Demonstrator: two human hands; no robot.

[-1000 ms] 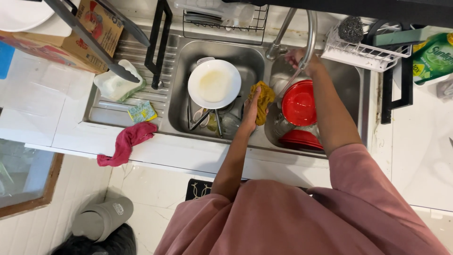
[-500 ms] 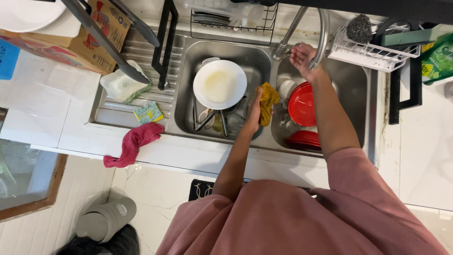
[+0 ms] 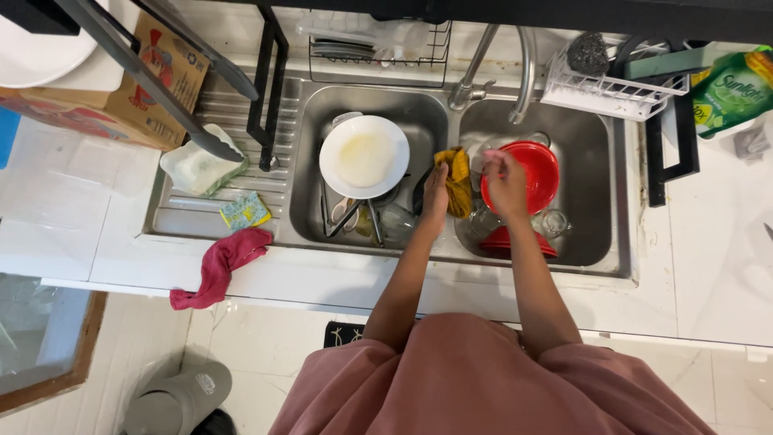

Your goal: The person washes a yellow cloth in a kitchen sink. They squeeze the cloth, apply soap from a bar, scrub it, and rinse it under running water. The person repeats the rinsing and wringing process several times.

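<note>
Your right hand (image 3: 506,184) has come down from the tap since a moment ago and now sits over the red bowl (image 3: 531,173). Its fingers are curled in, close to the bowl's rim, but you cannot tell if they grip it. Your left hand (image 3: 436,193) has stayed put, fingers wrapped on the yellow sponge cloth (image 3: 459,181) at the wall between the two basins.

The washing looks only begun. The red bowl is in the right basin of the steel sink (image 3: 600,242), with more red dishes and clear glasses under it. The white plate (image 3: 364,156) in the left basin is round and smooth, with a yellow smear, so it looks dirty still.

A soft pink rag (image 3: 219,266) hangs over the counter edge.
</note>
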